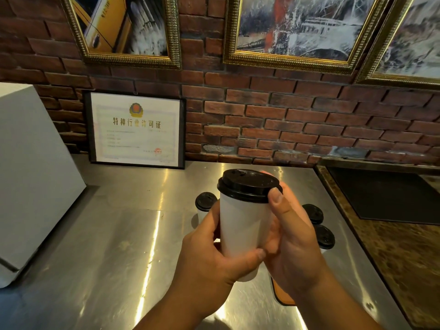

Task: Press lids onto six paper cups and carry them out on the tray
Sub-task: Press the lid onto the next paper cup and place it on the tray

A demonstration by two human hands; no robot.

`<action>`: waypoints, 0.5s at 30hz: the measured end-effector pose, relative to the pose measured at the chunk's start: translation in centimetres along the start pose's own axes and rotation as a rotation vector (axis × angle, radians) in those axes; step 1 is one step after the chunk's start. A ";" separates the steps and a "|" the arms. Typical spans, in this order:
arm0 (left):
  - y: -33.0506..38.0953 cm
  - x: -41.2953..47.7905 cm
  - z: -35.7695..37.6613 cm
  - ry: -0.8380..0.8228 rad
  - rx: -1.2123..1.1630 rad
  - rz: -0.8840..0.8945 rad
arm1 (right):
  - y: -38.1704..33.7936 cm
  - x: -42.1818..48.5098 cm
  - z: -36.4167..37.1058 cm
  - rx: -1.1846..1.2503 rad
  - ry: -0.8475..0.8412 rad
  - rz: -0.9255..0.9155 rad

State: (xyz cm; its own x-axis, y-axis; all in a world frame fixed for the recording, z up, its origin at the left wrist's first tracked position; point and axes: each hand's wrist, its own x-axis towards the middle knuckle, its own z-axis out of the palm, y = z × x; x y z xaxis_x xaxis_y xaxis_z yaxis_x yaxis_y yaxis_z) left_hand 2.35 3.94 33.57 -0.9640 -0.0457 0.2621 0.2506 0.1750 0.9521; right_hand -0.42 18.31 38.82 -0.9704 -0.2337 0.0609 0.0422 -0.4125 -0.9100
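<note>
I hold a white paper cup (pixel 240 227) up above the steel counter, and a black lid (pixel 247 184) sits on its rim. My left hand (pixel 214 256) wraps the lower body of the cup. My right hand (pixel 290 239) grips the cup's right side, its thumb pressing on the lid's edge. Behind the held cup, three more lidded cups stand on the counter: one at the left (pixel 206 202) and two at the right (pixel 313 213) (pixel 325 235). An orange-brown tray corner (pixel 284 296) shows under my right wrist; most of the tray is hidden.
The steel counter (pixel 119 246) runs along a brick wall. A white appliance (pixel 31 177) stands at the left. A framed certificate (pixel 135 129) leans on the wall. A dark mat (pixel 385 194) lies on the brown stone surface at the right.
</note>
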 end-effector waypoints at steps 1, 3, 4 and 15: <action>-0.1 0.0 0.0 -0.001 -0.002 0.000 | 0.2 0.0 -0.1 0.002 0.003 -0.022; -0.2 -0.1 0.1 -0.002 0.002 -0.001 | 0.6 0.0 -0.3 -0.002 0.013 -0.042; -0.2 -0.2 0.2 -0.001 0.007 -0.003 | 0.7 0.0 -0.4 -0.013 0.019 -0.046; -0.8 0.6 1.1 -0.005 0.037 -0.013 | 1.4 -0.2 -2.6 -0.271 0.011 -0.121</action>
State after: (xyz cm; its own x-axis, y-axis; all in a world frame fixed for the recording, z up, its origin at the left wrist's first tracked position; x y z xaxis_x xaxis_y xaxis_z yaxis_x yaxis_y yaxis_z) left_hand 1.48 4.83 32.79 -0.9675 -0.0430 0.2491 0.2349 0.2110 0.9488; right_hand -0.76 20.05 36.45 -0.9671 -0.1870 0.1722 -0.1371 -0.1865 -0.9728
